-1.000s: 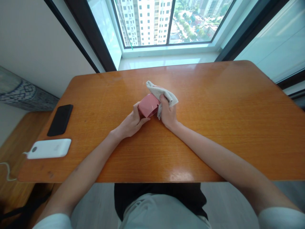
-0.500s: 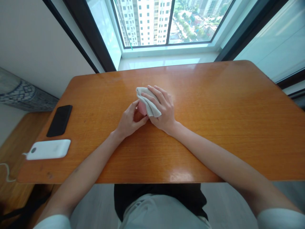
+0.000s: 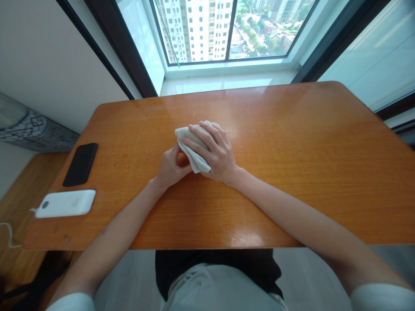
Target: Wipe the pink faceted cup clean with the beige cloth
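Note:
My right hand lies over a crumpled off-white cloth and presses it down with bent fingers. My left hand sits just below the cloth, its fingers curled up against it. The two hands nearly meet at the middle of the orange wooden table. A pink object, seen earlier, is hidden here beneath the cloth and between my hands.
A black smartphone lies face down near the table's left edge. Below it is a white power bank with a thin cable trailing off the table. A large window stands beyond the far edge.
The cloth has moved over the pink object, which was in full view and now is covered. My right hand has come down on top of the cloth, closer to my left hand.

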Available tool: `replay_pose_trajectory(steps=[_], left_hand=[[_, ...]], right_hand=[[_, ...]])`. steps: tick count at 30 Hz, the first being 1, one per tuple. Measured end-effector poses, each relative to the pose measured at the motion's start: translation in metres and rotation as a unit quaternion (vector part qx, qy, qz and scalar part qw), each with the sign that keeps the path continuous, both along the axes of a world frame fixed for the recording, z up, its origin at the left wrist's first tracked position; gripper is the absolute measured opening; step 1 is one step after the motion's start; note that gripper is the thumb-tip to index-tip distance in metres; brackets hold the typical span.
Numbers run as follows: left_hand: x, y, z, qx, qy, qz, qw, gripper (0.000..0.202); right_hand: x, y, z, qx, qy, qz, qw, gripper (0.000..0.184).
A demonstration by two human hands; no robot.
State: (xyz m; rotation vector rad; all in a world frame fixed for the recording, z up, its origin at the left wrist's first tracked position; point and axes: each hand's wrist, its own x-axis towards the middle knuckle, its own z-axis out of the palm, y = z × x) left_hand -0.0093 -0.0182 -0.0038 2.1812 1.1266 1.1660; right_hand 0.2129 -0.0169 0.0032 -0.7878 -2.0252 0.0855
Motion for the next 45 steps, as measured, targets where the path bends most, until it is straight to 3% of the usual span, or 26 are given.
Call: replay_pose_trajectory(steps=[10,18,22,30,40,45], left_hand=[[0.003,0.001,-0.002,0.000,-0.005,0.010,1.000,0.051],[0.005,0.000,0.001,0.015,-0.001,0.014,1.000,0.045],[0.007,-0.001,0.004,0.004,-0.001,0.013,1.000,0.054],[0.009,0.000,0.007,0.000,0.001,0.020,1.000,0.069],[0.009,0.001,0.006,-0.002,-0.005,0.032,0.999,0.069],[0.009,0.001,0.003,-0.006,-0.024,0.028,0.999,0.070]], right_hand=[[-0.001,0.001,-0.004,-0.003,0.031,-0.004,1.000,0.056],[-0.002,-0.004,0.005,-0.010,0.066,-0.021,0.998,0.049],[-0.002,-0.005,0.006,-0.034,0.090,-0.037,0.995,0.046],[0.001,0.004,0.003,-0.039,0.136,-0.004,0.990,0.051],[-0.004,0.017,-0.006,-0.137,0.286,0.024,0.948,0.045],[-0.007,0.022,-0.009,-0.194,0.347,0.004,0.917,0.043]])
